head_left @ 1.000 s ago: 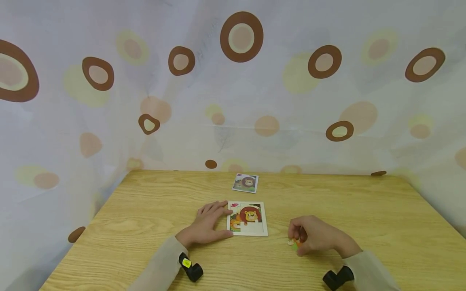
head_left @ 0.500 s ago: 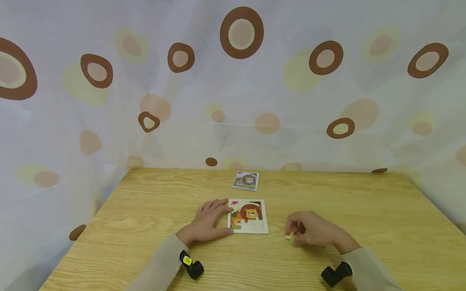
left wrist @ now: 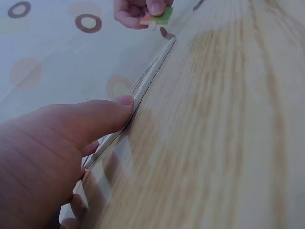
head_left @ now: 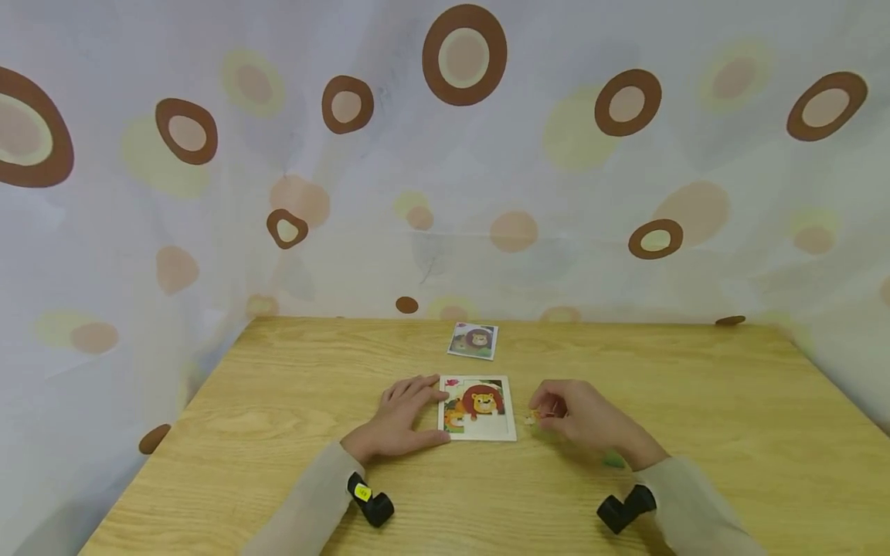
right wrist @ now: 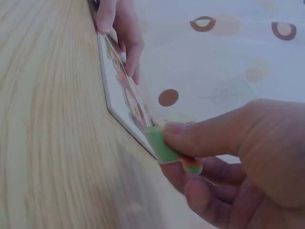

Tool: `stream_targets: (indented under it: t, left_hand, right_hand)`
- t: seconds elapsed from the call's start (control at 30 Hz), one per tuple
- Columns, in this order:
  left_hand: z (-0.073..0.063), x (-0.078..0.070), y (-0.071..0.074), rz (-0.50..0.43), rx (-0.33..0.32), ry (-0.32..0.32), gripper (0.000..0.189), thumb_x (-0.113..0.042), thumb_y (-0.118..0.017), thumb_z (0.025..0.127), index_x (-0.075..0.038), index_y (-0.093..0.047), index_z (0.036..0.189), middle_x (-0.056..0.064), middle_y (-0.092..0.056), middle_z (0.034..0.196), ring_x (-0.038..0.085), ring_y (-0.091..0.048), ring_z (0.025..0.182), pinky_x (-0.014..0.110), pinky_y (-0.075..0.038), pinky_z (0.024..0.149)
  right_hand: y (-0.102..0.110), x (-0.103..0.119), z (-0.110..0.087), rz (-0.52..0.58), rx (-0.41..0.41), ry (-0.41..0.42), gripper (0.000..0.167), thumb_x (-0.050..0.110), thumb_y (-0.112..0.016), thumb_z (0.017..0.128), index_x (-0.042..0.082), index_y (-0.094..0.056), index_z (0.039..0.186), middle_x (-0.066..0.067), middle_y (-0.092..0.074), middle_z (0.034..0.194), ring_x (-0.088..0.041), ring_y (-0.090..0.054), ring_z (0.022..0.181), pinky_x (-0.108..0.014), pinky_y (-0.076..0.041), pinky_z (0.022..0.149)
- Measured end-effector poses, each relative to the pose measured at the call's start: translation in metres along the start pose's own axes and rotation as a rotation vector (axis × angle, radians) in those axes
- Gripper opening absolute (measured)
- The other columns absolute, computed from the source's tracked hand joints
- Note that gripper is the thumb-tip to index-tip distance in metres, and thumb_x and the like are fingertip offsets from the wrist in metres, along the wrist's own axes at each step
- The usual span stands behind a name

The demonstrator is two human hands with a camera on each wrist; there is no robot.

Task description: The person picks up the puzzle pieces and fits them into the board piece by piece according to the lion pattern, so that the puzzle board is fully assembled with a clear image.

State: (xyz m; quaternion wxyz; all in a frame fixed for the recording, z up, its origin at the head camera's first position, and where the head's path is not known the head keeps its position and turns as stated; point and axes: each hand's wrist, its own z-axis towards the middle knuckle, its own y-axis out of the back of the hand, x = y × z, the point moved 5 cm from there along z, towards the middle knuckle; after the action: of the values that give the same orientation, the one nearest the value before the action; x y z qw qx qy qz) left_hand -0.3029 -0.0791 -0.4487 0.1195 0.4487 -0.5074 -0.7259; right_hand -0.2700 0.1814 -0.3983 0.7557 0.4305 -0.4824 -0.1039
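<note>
A white-framed jigsaw puzzle (head_left: 512, 417) with a lion picture lies flat on the table, its lower right part showing bare white backing. My left hand (head_left: 399, 421) rests along its left side, fingers stretched out, with the thumb (left wrist: 109, 114) against the near edge. Just right of the frame, my right hand (head_left: 587, 421) pinches a green and orange puzzle piece (right wrist: 161, 145) between thumb and fingers. In the left wrist view that piece (left wrist: 162, 18) appears raised above the frame's far end. A green puzzle piece (head_left: 613, 459) lies on the table, partly hidden by my right wrist.
A small lion picture card (head_left: 473, 341) lies behind the puzzle. The wooden table (head_left: 313, 355) runs back to a pale curtain (head_left: 375, 170) with brown and yellow spots. Black wrist cameras sit on both sleeves.
My right hand has lifted the puzzle piece and carried it left and forward, close to the frame. A green piece now shows behind it. My left hand keeps its place on the frame.
</note>
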Motion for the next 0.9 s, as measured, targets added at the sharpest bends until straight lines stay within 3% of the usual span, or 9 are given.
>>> stream_targets:
  t: [0.43,0.73,0.9]
  left_hand:
    - [-0.002,0.004,-0.006,-0.011,-0.012,0.0,0.058,-0.046,-0.064,0.089,-0.017,-0.05,0.137,0.011,-0.03,0.156,0.039,-0.02,0.143,0.062,-0.012,0.11]
    - [0.001,-0.002,-0.001,-0.005,0.002,0.004,0.058,-0.046,-0.064,0.089,-0.017,-0.05,0.138,0.011,-0.03,0.156,0.039,-0.02,0.143,0.062,-0.013,0.11]
    - [0.002,-0.004,0.001,-0.005,-0.002,-0.005,0.057,-0.043,-0.065,0.089,-0.016,-0.051,0.137,0.011,-0.03,0.156,0.039,-0.02,0.143,0.062,-0.012,0.11]
  right_hand:
    - [-0.036,-0.002,0.038,0.114,-0.037,-0.032,0.008,0.008,-0.07,0.087,0.005,-0.066,0.093,-0.001,-0.063,0.082,-0.004,-0.053,0.07,-0.022,-0.047,0.062]
    - [-0.055,0.009,0.049,-0.018,-0.12,-0.029,0.007,0.006,-0.072,0.084,0.003,-0.067,0.088,0.004,-0.058,0.071,0.0,-0.047,0.062,-0.019,-0.043,0.057]
    - [-0.061,0.016,0.055,-0.039,-0.127,-0.012,0.006,0.006,-0.071,0.084,0.005,-0.068,0.089,0.003,-0.06,0.074,-0.001,-0.046,0.063,-0.019,-0.042,0.058]
